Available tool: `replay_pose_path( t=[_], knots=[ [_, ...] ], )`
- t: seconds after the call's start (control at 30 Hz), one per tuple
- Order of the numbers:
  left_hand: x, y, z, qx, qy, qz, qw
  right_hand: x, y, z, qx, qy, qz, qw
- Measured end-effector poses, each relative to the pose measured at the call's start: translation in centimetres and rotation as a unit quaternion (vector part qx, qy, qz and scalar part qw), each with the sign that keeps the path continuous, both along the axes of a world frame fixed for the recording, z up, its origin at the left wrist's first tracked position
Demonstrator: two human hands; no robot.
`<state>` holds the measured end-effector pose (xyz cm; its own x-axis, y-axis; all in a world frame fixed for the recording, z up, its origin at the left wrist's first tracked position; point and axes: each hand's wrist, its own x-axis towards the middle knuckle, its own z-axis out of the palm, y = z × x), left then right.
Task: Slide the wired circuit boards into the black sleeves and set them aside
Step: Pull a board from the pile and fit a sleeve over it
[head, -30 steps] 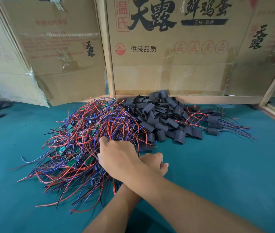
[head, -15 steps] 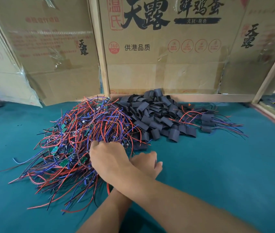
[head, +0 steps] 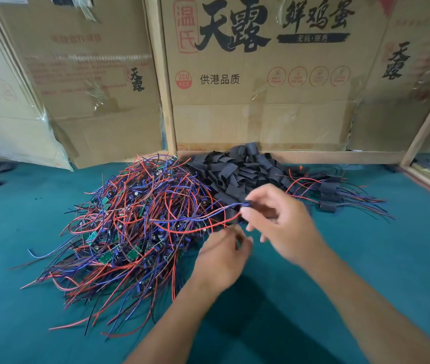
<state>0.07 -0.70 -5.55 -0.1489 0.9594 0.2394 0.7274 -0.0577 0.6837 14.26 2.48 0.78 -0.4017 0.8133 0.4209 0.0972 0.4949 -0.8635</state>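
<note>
Right hand: fingers pinch the end of a wired circuit board, lifted above the bench; its blue and red leads trail left into the pile of wired boards. Motion blur hides the board itself. Left hand: just below and left of the right, fingers curled and pressed together near one red lead; blur, cannot tell whether they grip it. The pile of wired boards lies on the teal bench left of both hands, green boards showing among the wires. Heap of black sleeves directly behind the hands, against the cardboard boxes. Sleeved boards lie right of the heap, wires pointing right.
</note>
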Motion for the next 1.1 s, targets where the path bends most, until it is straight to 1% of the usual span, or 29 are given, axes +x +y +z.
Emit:
replay_pose_path(
  t=[0.07, 0.13, 0.2, 0.27, 0.33, 0.37, 0.47, 0.53, 0.63, 0.8, 0.93, 1.1],
  knots=[
    [-0.1, 0.4, 0.3, 0.048, -0.079, 0.016, 0.996, 1.7, 0.8, -0.9, -0.097, 0.094, 0.035, 0.99],
    [-0.2, 0.8, 0.4, 0.08, -0.183, 0.025, 0.979, 2.7, 1.2, -1.8, -0.175, 0.189, 0.056, 0.965],
    [-0.1, 0.9, 0.5, 0.11, -0.282, -0.002, 0.953, 3.2, 1.4, -2.4, -0.235, 0.273, 0.081, 0.929],
    [0.0, 0.6, 0.7, 0.09, -0.336, -0.051, 0.936, 3.4, 1.5, -2.7, -0.278, 0.316, 0.107, 0.901],
    [0.5, 0.3, 0.7, 0.046, -0.365, -0.109, 0.924, 3.8, 1.6, -2.9, -0.308, 0.313, 0.122, 0.89],
    [0.7, 0.1, 0.7, 0.033, -0.362, -0.136, 0.922, 3.9, 1.6, -3.0, -0.317, 0.298, 0.126, 0.891],
    [1.2, -0.3, 0.8, 0.024, -0.326, -0.184, 0.927, 4.5, 1.6, -3.3, -0.315, 0.221, 0.123, 0.915],
    [1.1, -0.5, 1.0, 0.026, -0.321, -0.193, 0.927, 4.8, 1.6, -3.4, -0.305, 0.19, 0.118, 0.926],
    [1.1, -0.7, 1.2, 0.035, -0.312, -0.194, 0.929, 4.6, 1.4, -3.5, -0.306, 0.179, 0.121, 0.927],
    [1.4, -1.0, 1.6, 0.056, -0.347, -0.189, 0.917, 3.9, 0.6, -3.3, -0.312, 0.168, 0.13, 0.926],
    [1.2, -1.2, 2.0, 0.068, -0.355, -0.211, 0.908, 4.0, 0.2, -3.0, -0.296, 0.154, 0.14, 0.932],
    [1.3, -1.1, 2.0, 0.055, -0.398, -0.188, 0.896, 4.0, 0.1, -2.6, -0.318, 0.166, 0.169, 0.918]
  ],
)
